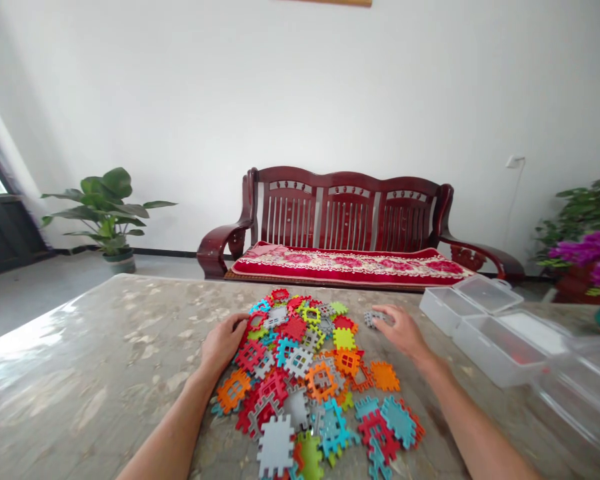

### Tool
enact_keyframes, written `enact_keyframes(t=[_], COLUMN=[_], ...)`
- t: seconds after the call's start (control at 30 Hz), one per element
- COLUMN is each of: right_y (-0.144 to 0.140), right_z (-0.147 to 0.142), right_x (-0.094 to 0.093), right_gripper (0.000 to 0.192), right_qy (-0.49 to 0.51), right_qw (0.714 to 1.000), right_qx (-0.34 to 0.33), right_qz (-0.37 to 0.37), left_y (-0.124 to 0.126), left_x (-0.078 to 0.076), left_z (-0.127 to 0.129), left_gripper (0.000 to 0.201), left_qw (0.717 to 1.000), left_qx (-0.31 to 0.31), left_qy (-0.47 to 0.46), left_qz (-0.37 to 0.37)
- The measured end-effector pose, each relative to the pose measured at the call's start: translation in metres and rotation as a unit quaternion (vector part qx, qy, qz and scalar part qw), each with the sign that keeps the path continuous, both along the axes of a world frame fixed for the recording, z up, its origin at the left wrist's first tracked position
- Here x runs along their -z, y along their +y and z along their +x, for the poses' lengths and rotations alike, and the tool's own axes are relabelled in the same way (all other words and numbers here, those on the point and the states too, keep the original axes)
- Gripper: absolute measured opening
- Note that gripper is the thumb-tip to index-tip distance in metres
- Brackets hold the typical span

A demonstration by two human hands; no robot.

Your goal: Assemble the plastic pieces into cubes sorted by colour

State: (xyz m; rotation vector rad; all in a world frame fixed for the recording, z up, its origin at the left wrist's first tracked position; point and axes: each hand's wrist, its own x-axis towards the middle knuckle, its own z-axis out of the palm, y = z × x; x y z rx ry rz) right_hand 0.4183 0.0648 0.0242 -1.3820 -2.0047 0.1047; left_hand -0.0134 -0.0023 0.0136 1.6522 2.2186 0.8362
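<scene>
Left hand point(223, 343) rests loosely open on the left edge of the tile pile point(305, 373), gripping nothing. Right hand point(400, 330) has fingers curled on a grey tile point(373, 318) just right of the pile — grip unclear. Clear boxes point(500, 340) on the bench point(80, 373) look empty; nearly all tiles remain heaped.

Two bare forearms, left hand point(223, 345), right hand point(401, 329), no sleeves, no jewellery
</scene>
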Motion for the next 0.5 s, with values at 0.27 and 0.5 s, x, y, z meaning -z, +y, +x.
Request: enact_keyframes(t=[0.27, 0.5], right_y=[-0.005, 0.017], right_z=[-0.095, -0.115], right_x=[-0.020, -0.021], right_gripper=[0.072, 0.078], right_qy=[-0.150, -0.231], right_qw=[0.974, 0.947], right_qx=[-0.140, -0.162], right_qz=[-0.092, -0.154], left_y=[0.000, -0.001], left_x=[0.001, 0.002], left_z=[0.000, 0.000], left_gripper=[0.035, 0.033], left_qw=[1.000, 1.000], left_qx=[0.004, 0.001], left_qy=[0.007, 0.006], left_qz=[0.016, 0.026])
